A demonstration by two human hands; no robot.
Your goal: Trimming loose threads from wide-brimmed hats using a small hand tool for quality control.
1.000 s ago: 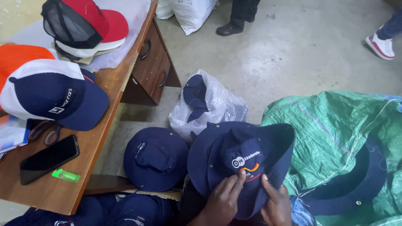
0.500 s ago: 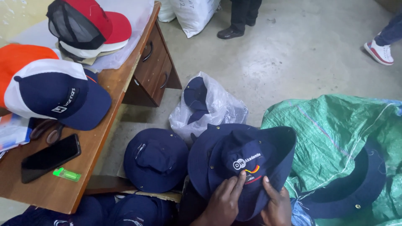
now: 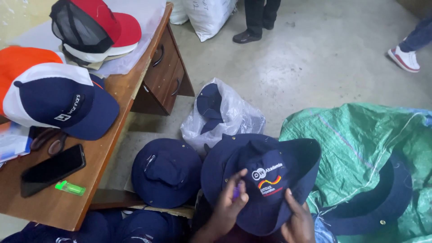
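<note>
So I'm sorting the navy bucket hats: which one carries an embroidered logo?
The navy bucket hat held in both hands; the other hat left of it looks plain.

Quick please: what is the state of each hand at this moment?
Left hand: fingers bent, pressing a small purple thing against the crown of the navy bucket hat.
Right hand: grips the same hat's lower edge.

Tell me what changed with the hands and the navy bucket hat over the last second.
The left hand slid up the navy bucket hat toward its embroidered patch, fingers now curled around something small and purple. The right hand shifted slightly along the crown. Both keep hold of the hat. The second hat, phone and desk stayed put.
</note>
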